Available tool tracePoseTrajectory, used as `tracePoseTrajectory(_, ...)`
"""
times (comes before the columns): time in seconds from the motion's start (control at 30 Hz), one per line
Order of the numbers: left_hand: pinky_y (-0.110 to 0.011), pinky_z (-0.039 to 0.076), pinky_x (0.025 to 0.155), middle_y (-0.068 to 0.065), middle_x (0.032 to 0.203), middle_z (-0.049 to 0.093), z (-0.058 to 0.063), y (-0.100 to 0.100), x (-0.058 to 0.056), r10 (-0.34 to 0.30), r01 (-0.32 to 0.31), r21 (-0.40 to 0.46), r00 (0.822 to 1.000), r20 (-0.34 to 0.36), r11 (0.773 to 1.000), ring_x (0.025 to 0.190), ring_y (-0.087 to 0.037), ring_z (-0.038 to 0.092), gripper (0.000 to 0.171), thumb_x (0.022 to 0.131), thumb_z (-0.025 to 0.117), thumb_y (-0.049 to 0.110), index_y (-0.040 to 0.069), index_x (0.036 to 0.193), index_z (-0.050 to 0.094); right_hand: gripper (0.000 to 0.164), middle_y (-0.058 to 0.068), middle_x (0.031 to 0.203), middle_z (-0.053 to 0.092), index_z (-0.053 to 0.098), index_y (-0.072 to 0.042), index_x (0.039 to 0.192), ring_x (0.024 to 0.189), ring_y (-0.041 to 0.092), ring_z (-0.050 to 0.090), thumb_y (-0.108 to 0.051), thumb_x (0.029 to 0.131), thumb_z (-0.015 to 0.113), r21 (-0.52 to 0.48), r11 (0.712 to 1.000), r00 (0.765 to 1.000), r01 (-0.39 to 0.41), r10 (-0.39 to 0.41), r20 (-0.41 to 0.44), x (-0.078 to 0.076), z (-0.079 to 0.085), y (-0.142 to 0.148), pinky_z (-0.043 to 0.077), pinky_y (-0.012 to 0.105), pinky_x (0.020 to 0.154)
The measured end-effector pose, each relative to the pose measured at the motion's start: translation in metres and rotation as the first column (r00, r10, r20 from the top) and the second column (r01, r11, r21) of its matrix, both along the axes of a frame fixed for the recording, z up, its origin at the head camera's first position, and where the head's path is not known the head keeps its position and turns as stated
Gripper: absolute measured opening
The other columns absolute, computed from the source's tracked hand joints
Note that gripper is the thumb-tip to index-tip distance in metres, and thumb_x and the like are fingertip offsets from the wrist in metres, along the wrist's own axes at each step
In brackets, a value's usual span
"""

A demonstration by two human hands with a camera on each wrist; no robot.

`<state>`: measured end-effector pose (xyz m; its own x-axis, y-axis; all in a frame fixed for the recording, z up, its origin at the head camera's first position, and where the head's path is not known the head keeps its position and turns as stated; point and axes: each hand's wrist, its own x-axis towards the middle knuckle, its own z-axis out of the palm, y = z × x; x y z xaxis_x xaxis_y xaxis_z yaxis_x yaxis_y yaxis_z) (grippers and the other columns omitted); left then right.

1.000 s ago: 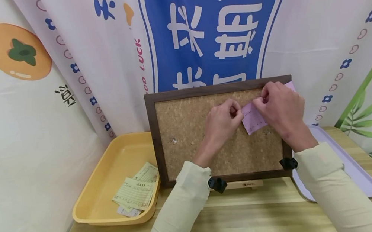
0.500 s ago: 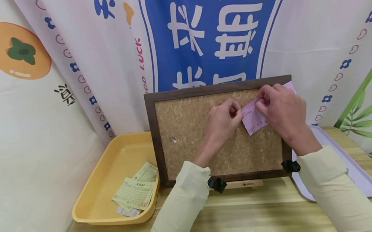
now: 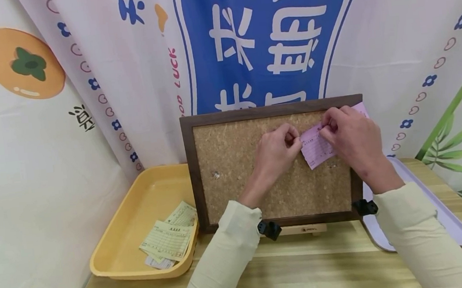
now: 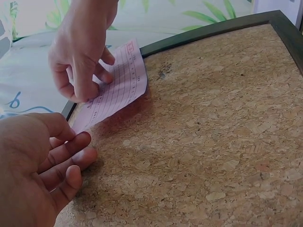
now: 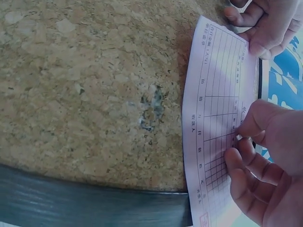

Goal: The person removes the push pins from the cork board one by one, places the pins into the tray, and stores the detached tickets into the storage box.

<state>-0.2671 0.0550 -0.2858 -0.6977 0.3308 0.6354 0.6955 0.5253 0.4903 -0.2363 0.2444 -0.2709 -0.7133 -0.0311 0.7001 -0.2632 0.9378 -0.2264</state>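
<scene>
A pink printed receipt slip (image 3: 316, 147) lies slanted over the upper right of a cork board (image 3: 235, 185), its right end reaching past the dark frame. My left hand (image 3: 276, 156) pinches the slip's left corner between thumb and forefinger. In the right wrist view my right hand (image 5: 265, 165) is over the slip's upper edge, thumb and forefinger together on a small whitish pin (image 5: 239, 137) against the paper. Most of the pin is hidden by the fingertips. The slip's lower edge stands a little off the cork, as the left wrist view (image 4: 118, 85) shows.
To the left stands a yellow tray (image 3: 137, 208) with several yellow slips (image 3: 167, 238) in it. A lilac tray (image 3: 442, 216) lies at the right, partly behind the right sleeve. The board leans on a wooden stand (image 3: 306, 229) on the table (image 3: 310, 271), before a printed curtain (image 3: 391, 31).
My right hand has shifted slightly right and down along the slip, uncovering more of its upper edge. My left hand keeps its pinch at the corner.
</scene>
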Motion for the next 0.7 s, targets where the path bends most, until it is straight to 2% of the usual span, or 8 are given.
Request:
tracePoseTrajectory(0.27, -0.016, 0.044, 0.057, 0.005, 0.078, 0.063, -0.001, -0.003, 0.003, -0.032, 0.032, 0.019, 0.999, -0.01, 0.999, 0.066, -0.005, 0.056, 0.007, 0.097, 0.067, 0.007, 0.011, 0.092, 0.065, 0.003, 0.009, 0.084, 0.059, 0.066, -0.008, 0.093, 0.076, 0.027, 0.053, -0.008, 0.091, 0.066, -0.035, 0.997, 0.997, -0.07, 0.071, 0.013, 0.008, -0.005, 0.002, 0.041, 0.041, 0.058)
tracePoseTrajectory(0.4, -0.013, 0.046, 0.061, 0.003, 0.079, 0.064, -0.002, -0.007, 0.007, -0.049, 0.05, 0.022, 0.999, -0.013, 0.999, 0.069, -0.004, 0.058, 0.008, 0.097, 0.067, 0.005, 0.009, 0.091, 0.065, 0.004, 0.007, 0.08, 0.06, 0.066, -0.008, 0.089, 0.072, 0.024, 0.054, -0.005, 0.087, 0.066, 0.003, 0.993, 0.993, -0.116, 0.116, -0.028, 0.016, -0.01, 0.002, 0.042, 0.039, 0.055)
tracePoseTrajectory(0.53, -0.013, 0.048, 0.062, 0.002, 0.081, 0.065, -0.002, -0.013, 0.014, -0.056, 0.056, 0.02, 0.998, -0.004, 0.998, 0.07, -0.004, 0.059, 0.006, 0.097, 0.066, 0.004, 0.008, 0.092, 0.066, 0.005, 0.009, 0.084, 0.063, 0.067, -0.005, 0.089, 0.072, 0.024, 0.058, -0.005, 0.085, 0.069, 0.045, 0.989, 0.987, -0.139, 0.142, -0.074, 0.026, -0.015, 0.003, 0.048, 0.039, 0.056)
tracePoseTrajectory(0.7, -0.013, 0.049, 0.061, -0.001, 0.083, 0.068, -0.003, -0.021, 0.023, -0.073, 0.073, 0.015, 0.997, 0.011, 0.997, 0.069, -0.005, 0.06, 0.006, 0.096, 0.065, 0.001, 0.006, 0.093, 0.066, 0.009, 0.009, 0.088, 0.063, 0.065, -0.007, 0.089, 0.071, 0.022, 0.059, -0.002, 0.082, 0.068, 0.06, 0.985, 0.982, -0.161, 0.166, -0.093, 0.04, -0.022, 0.005, 0.047, 0.037, 0.053)
